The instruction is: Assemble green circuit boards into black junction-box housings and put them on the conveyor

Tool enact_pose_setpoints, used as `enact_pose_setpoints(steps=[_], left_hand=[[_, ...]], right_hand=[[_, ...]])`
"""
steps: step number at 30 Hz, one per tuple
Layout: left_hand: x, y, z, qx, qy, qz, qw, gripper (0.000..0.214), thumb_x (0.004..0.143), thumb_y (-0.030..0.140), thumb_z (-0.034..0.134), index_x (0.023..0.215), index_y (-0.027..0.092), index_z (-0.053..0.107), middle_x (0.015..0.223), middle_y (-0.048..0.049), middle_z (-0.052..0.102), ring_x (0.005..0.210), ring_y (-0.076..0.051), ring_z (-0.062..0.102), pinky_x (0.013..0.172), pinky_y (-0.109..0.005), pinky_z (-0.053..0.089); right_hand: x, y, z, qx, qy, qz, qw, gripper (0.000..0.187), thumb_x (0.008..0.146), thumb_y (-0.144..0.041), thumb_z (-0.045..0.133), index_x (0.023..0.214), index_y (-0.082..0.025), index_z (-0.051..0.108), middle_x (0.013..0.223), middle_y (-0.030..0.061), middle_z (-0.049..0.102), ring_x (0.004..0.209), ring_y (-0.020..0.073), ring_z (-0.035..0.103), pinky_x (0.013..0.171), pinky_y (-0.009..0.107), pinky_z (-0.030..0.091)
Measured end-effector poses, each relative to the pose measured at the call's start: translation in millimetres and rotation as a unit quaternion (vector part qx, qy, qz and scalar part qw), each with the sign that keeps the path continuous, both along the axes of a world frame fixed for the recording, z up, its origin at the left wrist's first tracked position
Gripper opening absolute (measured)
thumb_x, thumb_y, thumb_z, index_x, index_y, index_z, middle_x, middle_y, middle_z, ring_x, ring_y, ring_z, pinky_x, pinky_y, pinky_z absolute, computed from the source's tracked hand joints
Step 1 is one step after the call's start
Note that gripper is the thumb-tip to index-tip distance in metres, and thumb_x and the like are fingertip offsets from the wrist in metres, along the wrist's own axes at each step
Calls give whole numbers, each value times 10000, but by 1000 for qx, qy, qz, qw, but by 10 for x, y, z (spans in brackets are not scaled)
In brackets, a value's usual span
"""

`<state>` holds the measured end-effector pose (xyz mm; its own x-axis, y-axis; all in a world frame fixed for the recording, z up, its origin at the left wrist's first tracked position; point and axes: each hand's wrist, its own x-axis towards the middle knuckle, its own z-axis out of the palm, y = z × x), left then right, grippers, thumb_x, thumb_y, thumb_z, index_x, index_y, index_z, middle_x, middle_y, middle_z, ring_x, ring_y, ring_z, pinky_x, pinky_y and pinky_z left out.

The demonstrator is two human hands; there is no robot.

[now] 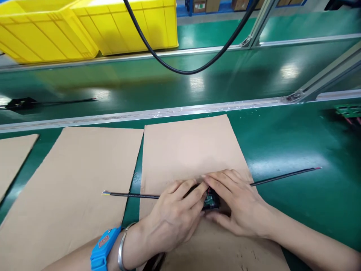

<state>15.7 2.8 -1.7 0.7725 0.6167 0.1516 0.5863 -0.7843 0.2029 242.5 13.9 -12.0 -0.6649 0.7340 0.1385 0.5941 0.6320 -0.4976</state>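
Note:
A small black case with a green circuit board (210,199) in it lies on a cardboard sheet (188,150), mostly covered by my hands. My left hand (180,210) is closed around its left part, the fingers bent over the top. From the right, my right hand (237,203) grips the case, fingertips on the far edge and thumb at the near edge. One black cable (135,195) runs out to the left and ends in thin coloured wires. Another black cable (284,176) runs out to the right, with a reddish tip.
Another cardboard sheet (84,169) lies to the left on the green bench. Beyond the metal rail (169,112) lies a black part with a cable (22,103). Yellow bins (126,26) stand at the back. A thick black cable (186,71) hangs across. Green boards (349,110) sit at far right.

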Motion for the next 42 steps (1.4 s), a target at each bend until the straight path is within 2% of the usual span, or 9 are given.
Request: enact_pose_setpoints(steps=[4,8,19,22,24,27,29,36,42], left_hand=[[-15,-20,-35,52,19,-1,998,295,938,271,502,1158,121,630,1337,-57,564,1166,-283,501,958,-409,445],[-22,-27,-61,65,20,10,998,265,957,318,483,1077,149,648,1288,-56,584,1220,-298,476,982,-421,433],[-18,40,-50,-42,-35,16,998,289,910,291,518,1128,131,619,1179,-110,597,1078,-259,551,924,-399,497],[-24,21,-51,-27,-28,14,999,275,901,266,528,1121,129,622,1185,-114,598,1082,-265,548,918,-403,494],[-19,-26,-60,20,-26,-11,999,264,912,197,502,1132,113,620,1227,-107,593,1119,-258,532,953,-390,469],[14,-105,-70,60,-11,-49,997,328,929,104,408,1199,92,594,1221,-96,609,1086,-219,553,956,-347,452],[47,-134,-61,63,13,-47,997,366,943,96,358,1240,88,572,1205,-101,621,1049,-211,573,930,-340,458],[91,-127,20,100,45,-38,993,403,948,67,289,1228,83,579,1161,-95,653,998,-200,603,913,-340,464],[117,-139,18,96,25,-21,995,402,970,89,258,1202,95,585,1121,-85,672,991,-194,615,913,-332,456]], right_hand=[[-29,47,-3,3,-13,4,1000,452,822,-338,622,1203,-113,534,1098,164,588,983,320,513,842,502,441],[-20,61,30,2,-24,9,1000,434,823,-343,624,1175,-100,546,1056,165,584,958,316,509,816,490,444],[36,98,-29,0,-6,28,1000,551,817,-433,682,1238,-123,507,1111,142,577,996,296,505,869,482,436],[98,65,48,-29,-15,13,999,638,806,-473,698,1281,-120,460,1163,144,552,1055,299,484,906,480,433],[155,44,109,-63,-19,2,998,534,836,-399,679,1246,-131,468,1147,131,551,1051,279,487,891,449,448],[207,39,135,-84,-6,7,996,150,921,-166,515,1069,-169,539,979,76,573,905,216,510,778,371,466],[202,47,85,-56,7,18,998,156,944,-103,439,1012,-168,563,894,64,567,831,201,499,726,354,457],[151,0,-167,122,14,44,991,223,893,0,457,1048,-80,595,888,113,599,804,221,493,699,374,460],[161,12,-74,179,-11,86,980,261,912,-2,379,1032,-35,607,869,137,608,772,222,489,676,368,461]])
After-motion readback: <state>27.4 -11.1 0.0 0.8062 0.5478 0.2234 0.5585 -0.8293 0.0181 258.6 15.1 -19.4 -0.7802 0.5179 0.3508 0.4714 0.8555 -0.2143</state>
